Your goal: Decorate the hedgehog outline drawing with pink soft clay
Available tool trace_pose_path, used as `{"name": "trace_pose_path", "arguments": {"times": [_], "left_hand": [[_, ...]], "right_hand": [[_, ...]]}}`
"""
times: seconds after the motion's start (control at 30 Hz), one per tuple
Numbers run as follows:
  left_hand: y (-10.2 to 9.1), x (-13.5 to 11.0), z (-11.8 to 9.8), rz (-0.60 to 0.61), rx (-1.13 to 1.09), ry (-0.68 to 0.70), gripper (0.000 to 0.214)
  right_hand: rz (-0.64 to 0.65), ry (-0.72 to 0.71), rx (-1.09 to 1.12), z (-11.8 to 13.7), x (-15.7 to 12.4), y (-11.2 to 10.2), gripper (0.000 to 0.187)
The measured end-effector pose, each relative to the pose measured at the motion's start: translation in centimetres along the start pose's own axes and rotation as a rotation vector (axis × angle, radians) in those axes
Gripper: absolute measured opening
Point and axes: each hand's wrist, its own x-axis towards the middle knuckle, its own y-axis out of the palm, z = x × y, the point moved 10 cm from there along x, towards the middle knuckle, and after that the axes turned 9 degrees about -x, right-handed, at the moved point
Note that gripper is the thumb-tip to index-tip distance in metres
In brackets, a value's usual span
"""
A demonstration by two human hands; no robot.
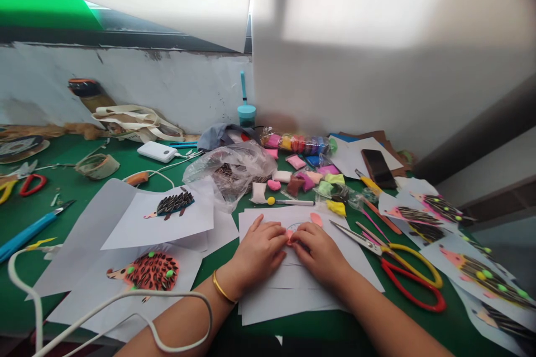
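Note:
A small piece of pink modelling clay (290,236) lies on white paper (268,302), between the fingertips of both hands. My left hand (263,248), with a gold bangle at the wrist, comes in from the left, its fingers bent and closed against the clay. From the right, my right hand (318,251) pinches at the same piece, thumb and fingers curled together. The fingers partly hide it. A pencil outline shows on the sheet just above the fingers. Another flat pink clay piece (316,219) sits at the paper's upper edge, beyond the right hand.
Scissors (387,251) with red and yellow handles lie right of the paper. Behind are clay packets (295,162), a marker (295,202) and a plastic bag of seeds (230,170). Hedgehog pictures (153,272) flank both sides. A white cable (113,304) loops over the left foreground.

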Motion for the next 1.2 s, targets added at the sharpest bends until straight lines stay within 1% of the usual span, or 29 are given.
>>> {"name": "trace_pose_path", "arguments": {"times": [0.17, 0.3, 0.4, 0.47, 0.5, 0.57, 0.6, 0.7, 0.77, 0.87, 0.93, 1.0, 1.1, 1.17, 1.2], "left_hand": [[0.2, 0.0, -0.5, -0.004, 0.039, 0.037, 0.025], [0.2, 0.0, -0.7, -0.012, 0.055, 0.038, 0.024], [0.1, 0.0, -0.7, -0.019, 0.051, 0.040, 0.023], [0.1, 0.0, -0.7, -0.024, 0.040, 0.049, 0.022], [0.0, 0.0, -0.7, -0.025, 0.036, 0.054, 0.021], [-0.1, -0.1, -0.6, -0.027, 0.029, 0.062, 0.021], [-0.1, -0.1, -0.7, -0.025, 0.028, 0.066, 0.020], [-0.2, -0.1, -0.7, -0.019, 0.025, 0.073, 0.018], [-0.2, -0.1, -0.8, -0.023, 0.022, 0.076, 0.017], [-0.2, -0.1, -0.9, -0.034, 0.031, 0.076, 0.015], [-0.2, -0.1, -0.9, -0.035, 0.040, 0.075, 0.014], [-0.2, -0.1, -1.0, -0.036, 0.048, 0.075, 0.014], [-0.2, -0.2, -1.0, -0.033, 0.055, 0.071, 0.014], [-0.3, -0.2, -1.1, -0.032, 0.058, 0.072, 0.014], [-0.3, -0.2, -1.2, -0.030, 0.060, 0.075, 0.014]], "right_hand": [[-0.038, 0.027, 0.060, -1.0, -0.2, -0.8, 0.018], [-0.032, 0.026, 0.050, -1.1, -0.3, -0.6, 0.019], [-0.052, 0.008, -0.021, -1.1, -0.4, -1.4, 0.019], [-0.079, 0.013, -0.134, -1.7, -0.5, -2.8, 0.019], [-0.082, 0.032, -0.205, -2.5, -0.7, -3.7, 0.020], [-0.083, 0.151, -0.349, -5.4, -1.5, -6.1, 0.022], [-0.048, 0.237, -0.425, -7.4, -2.1, -7.2, 0.023], [0.124, 0.491, -0.595, -13.8, -4.9, -9.6, 0.024], [0.234, 0.579, -0.607, -16.9, -6.8, -10.1, 0.025], [0.345, 0.630, -0.570, -19.4, -8.1, -9.7, 0.024], [0.359, 0.657, -0.567, -20.1, -8.1, -9.4, 0.025], [0.331, 0.672, -0.593, -20.1, -7.5, -9.6, 0.026], [0.284, 0.636, -0.647, -19.4, -6.5, -10.0, 0.026], [0.295, 0.610, -0.649, -18.9, -6.2, -10.0, 0.025], [0.324, 0.610, -0.637, -18.8, -6.3, -9.8, 0.024]]}}
